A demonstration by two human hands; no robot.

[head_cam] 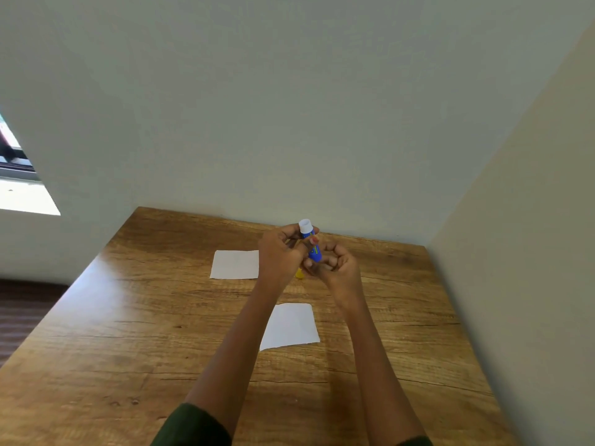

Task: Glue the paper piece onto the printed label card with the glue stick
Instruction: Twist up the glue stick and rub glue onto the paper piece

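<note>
Both hands are closed on the one glue stick [311, 244], held upright above the counter [135, 317] at about 12 o'clock from the nearer sheet: the left hand [279, 252] pinches near its white end, the right hand [335, 265] wraps the base. A yellow bit, probably the cap, shows at 6 o'clock below them.

Two white sheets lie flat: one [235, 264] at 9 o'clock from the hands, one [291, 326] at 6 o'clock. No print shows, so the glue could end up on the wrong sheet.

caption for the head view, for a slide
Both hands hold a blue glue stick above two white papers on a wooden table.
</note>
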